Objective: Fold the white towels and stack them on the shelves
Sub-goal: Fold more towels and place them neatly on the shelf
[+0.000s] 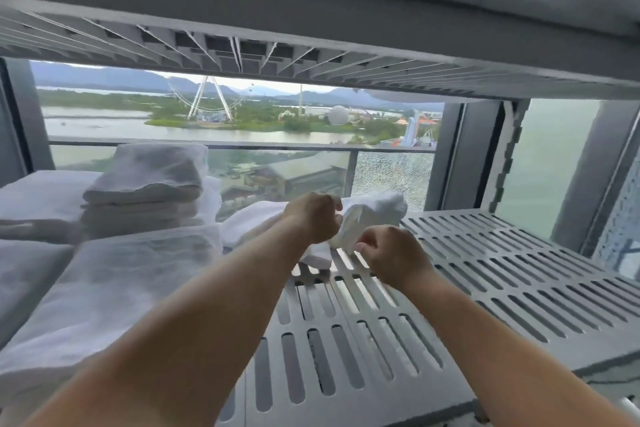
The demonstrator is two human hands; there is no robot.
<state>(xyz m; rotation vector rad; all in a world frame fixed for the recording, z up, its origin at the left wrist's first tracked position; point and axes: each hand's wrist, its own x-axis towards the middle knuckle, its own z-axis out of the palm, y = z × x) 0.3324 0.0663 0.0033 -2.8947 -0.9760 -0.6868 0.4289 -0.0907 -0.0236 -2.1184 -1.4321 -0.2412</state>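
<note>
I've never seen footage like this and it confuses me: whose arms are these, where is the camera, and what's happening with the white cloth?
There is no machine here. The one picture comes from a camera worn on a person's head, looking forward and down, so the two bare arms are that person's own. The left hand and right hand both grip one loose white towel over a grey slatted shelf. To the left lie stacks of folded white towels. An upper shelf sits overhead. Behind is a window, with a Ferris wheel outside.
</note>
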